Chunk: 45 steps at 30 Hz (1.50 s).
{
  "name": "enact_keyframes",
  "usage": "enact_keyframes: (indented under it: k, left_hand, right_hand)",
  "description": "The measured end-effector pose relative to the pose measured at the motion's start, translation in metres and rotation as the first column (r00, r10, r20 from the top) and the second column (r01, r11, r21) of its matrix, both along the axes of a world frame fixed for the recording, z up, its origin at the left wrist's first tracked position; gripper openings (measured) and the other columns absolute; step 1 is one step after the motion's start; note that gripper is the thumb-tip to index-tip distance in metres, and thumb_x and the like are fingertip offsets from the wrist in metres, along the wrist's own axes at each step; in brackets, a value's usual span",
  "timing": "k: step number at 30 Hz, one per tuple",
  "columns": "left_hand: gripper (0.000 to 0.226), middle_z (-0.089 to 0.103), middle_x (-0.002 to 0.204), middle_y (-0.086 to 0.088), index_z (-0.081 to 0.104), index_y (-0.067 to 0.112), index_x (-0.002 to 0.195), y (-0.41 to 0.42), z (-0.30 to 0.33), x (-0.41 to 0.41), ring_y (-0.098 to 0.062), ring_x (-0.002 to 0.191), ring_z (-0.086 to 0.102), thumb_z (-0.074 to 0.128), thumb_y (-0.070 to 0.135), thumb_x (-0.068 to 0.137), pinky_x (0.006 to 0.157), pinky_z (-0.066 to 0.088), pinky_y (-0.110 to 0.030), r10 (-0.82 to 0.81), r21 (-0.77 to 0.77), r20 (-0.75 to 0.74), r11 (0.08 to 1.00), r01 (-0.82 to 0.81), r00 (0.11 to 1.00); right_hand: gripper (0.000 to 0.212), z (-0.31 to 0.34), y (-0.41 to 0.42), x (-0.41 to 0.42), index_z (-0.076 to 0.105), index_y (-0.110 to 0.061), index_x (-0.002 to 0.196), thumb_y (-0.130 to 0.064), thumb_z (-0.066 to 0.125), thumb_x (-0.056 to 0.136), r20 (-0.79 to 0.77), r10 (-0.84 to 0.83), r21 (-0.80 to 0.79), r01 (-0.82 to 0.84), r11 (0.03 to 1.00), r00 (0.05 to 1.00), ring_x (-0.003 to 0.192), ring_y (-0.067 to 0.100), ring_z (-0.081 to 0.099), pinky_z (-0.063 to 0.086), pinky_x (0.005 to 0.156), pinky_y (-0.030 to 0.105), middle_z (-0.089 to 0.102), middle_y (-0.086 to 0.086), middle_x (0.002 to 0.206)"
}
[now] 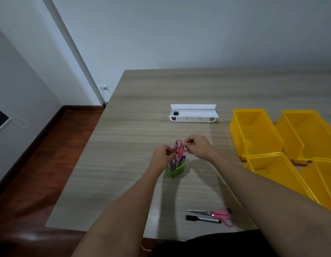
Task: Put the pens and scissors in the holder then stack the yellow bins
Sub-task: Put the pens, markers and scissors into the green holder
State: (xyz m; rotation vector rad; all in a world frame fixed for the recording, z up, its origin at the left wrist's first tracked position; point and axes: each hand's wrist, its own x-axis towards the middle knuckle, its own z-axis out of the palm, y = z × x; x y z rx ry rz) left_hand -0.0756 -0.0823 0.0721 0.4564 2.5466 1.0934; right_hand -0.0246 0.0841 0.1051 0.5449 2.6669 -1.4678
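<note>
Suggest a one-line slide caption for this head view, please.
Both hands, left and right, settle pink scissors into the green holder; another pair and a marker wait nearby.

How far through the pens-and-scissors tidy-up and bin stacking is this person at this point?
Partly done. The green holder already has several pens standing in it. Both hands, left hand and right hand, are at the pink scissors in the holder, seating them. Left: the pink scissors on the table and the black marker beside them, then the four yellow bins, all unstacked.
</note>
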Motion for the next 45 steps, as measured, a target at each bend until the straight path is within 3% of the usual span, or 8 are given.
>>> enact_keyframes:
  k: [2,6,12,19,21,27,33,45]
  left_hand:
    - [0.02,0.071,0.088,-0.012,0.071,0.002,0.099,-0.001,-0.004,-0.002,-0.014,0.075,0.06,0.072,0.009,0.081,0.054,0.038,-0.006,-0.043,-0.028,-0.002,0.999,0.042,0.999]
    - [0.028,0.072,0.096,-0.014,0.069,0.0,0.105,0.0,0.008,-0.012,-0.017,0.081,0.062,0.074,0.014,0.081,0.071,0.045,-0.022,-0.087,-0.052,-0.066,0.995,0.083,0.994]
    - [0.022,0.068,0.09,-0.006,0.07,0.01,0.098,0.032,0.037,-0.011,-0.017,0.08,0.064,0.075,0.023,0.081,0.069,0.051,-0.022,-0.077,0.047,-0.162,0.995,0.085,0.984]
    - [0.016,0.066,0.082,-0.007,0.07,0.007,0.091,0.069,0.006,0.057,-0.014,0.071,0.059,0.075,0.016,0.079,0.07,0.049,-0.026,-0.202,0.083,-0.056,0.975,0.206,0.978]
    - [0.016,0.067,0.082,-0.012,0.07,0.003,0.091,0.066,-0.016,0.082,-0.016,0.071,0.058,0.076,0.013,0.079,0.069,0.047,-0.026,-0.236,0.056,0.009,0.97,0.236,0.972]
    - [0.015,0.065,0.092,-0.011,0.072,0.01,0.084,0.04,-0.065,0.145,-0.022,0.082,0.062,0.075,0.024,0.078,0.073,0.044,-0.023,-0.445,-0.127,0.125,0.879,0.459,0.887]
    - [0.03,0.053,0.105,-0.006,0.067,0.014,0.103,0.024,-0.093,0.166,-0.024,0.097,0.057,0.076,0.027,0.078,0.078,0.04,-0.026,-0.587,-0.271,0.192,0.739,0.617,0.786]
    - [0.018,0.05,0.112,-0.012,0.06,0.007,0.105,0.017,-0.106,0.171,-0.03,0.097,0.055,0.056,0.009,0.088,0.072,0.042,-0.04,-0.617,-0.342,-0.031,0.745,0.572,0.786]
  right_hand:
    - [0.013,-0.003,-0.001,0.002,0.069,-0.003,0.09,-0.016,0.065,0.09,0.017,-0.006,-0.023,0.006,1.0,1.0,0.068,0.018,0.065,0.056,0.068,0.034,0.07,0.013,0.08]
    - [0.023,0.002,0.01,0.005,0.067,-0.003,0.098,-0.024,0.067,0.09,0.011,-0.066,-0.048,0.067,0.997,0.998,0.069,0.019,0.066,0.05,0.054,0.016,0.065,0.007,0.085]
    - [0.02,0.003,0.044,0.028,0.066,-0.002,0.098,-0.02,0.06,0.093,0.044,-0.131,0.025,0.13,0.991,0.99,0.072,0.024,0.069,0.055,0.071,0.038,0.066,0.009,0.082]
    - [0.014,-0.034,0.062,0.084,0.071,-0.004,0.078,-0.005,0.058,0.082,0.278,-0.122,0.112,0.094,0.989,0.953,0.079,0.031,0.072,0.057,0.073,0.038,0.072,0.015,0.078]
    - [0.013,-0.05,0.062,0.102,0.072,-0.004,0.076,-0.001,0.059,0.08,0.358,-0.106,0.124,0.065,0.99,0.928,0.083,0.033,0.072,0.057,0.078,0.041,0.074,0.02,0.085]
    - [0.026,-0.082,0.048,0.149,0.068,0.002,0.109,-0.005,0.055,0.087,0.518,-0.126,0.294,-0.037,0.955,0.846,0.11,0.035,0.064,0.05,0.087,0.034,0.067,0.023,0.115]
    - [0.031,-0.106,0.036,0.172,0.064,0.001,0.112,-0.008,0.065,0.082,0.59,-0.127,0.356,-0.116,0.927,0.797,0.115,0.037,0.061,0.051,0.09,0.038,0.064,0.023,0.121]
    - [0.018,-0.108,0.035,0.171,0.069,-0.003,0.1,-0.01,0.069,0.084,0.624,-0.104,0.335,-0.145,0.931,0.775,0.099,0.032,0.067,0.051,0.073,0.032,0.068,0.015,0.101]
